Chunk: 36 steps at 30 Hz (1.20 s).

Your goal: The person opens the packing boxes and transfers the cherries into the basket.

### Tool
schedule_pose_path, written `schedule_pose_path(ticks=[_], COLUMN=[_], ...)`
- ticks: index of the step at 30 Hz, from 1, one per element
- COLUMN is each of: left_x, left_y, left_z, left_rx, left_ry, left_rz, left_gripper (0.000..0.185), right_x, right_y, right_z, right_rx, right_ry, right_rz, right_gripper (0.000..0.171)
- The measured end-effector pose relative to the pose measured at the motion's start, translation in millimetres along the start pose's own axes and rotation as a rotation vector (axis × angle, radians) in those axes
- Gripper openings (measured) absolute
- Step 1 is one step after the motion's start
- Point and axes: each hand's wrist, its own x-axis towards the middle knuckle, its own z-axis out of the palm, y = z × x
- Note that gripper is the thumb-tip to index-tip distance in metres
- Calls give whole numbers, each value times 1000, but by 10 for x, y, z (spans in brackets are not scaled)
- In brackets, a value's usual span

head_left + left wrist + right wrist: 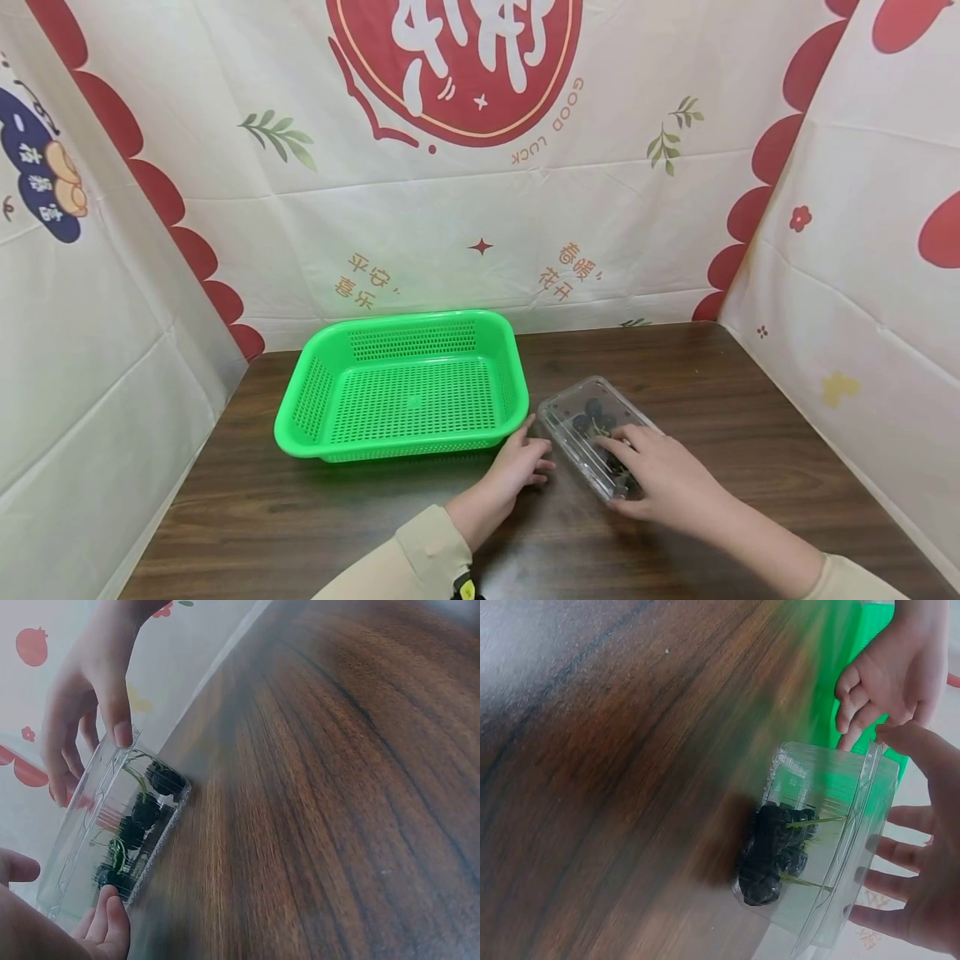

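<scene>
A bright green plastic basket (405, 400), smooth at the rim and pierced with slots in its walls and floor, stood at the left, rectangular with rounded corners. Just beside its near right corner lay the left hand (517, 462), its fingers loose and holding nothing. Right of that hand was a clear, glossy, thin-walled plastic box (577, 454), with round dark fruit (767, 859) and thin green stems (814, 823) inside. The right hand (660, 471) lay over the box, fingers spread on the lid (851, 847) and thumb at the rim; whether they gripped it could not be told.

All rested on a brown wood-grain counter (585, 550). Creased white cloth (450, 217) rose around it, with a navy figure (37, 167) at left, a red round emblem (457, 67) at the back and a red flower (800, 218) at right.

The basket's long axis ran roughly left to right. The box sat flat on the counter's right half, its long axis slanting from far left to near right.
</scene>
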Motion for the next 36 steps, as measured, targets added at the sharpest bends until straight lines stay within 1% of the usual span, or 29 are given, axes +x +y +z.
schedule_pose_path(ticks=[7,11,17,21,26,33,36], left_x=[12,13,10,-3,-10,-11,-6], left_y=[-13,-17,2,8,6,-4,2], left_z=[-4,-2,6,9,8,15,22], left_rx=[5,13,-9,-30,-38,-35,-57], left_ry=[-6,-21,-35,-44,-49,-64,-57], left_rz=[21,34,16,3,13,48,44], left_gripper=[71,73,77,75,72,72,70], right_x=[-23,-48,-61,-64,-64,-58,-54], right_y=[38,50,92,121,150,194,221], right_z=[-18,-44,-65,-74,-103,-114,-121], right_rx=[2,6,31,48,58,60,66], right_ry=[-44,-49,-57,-75,-93,-116,-125], right_rz=[-1,-8,3,14,24,36,32], right_gripper=[73,71,70,71,70,70,69])
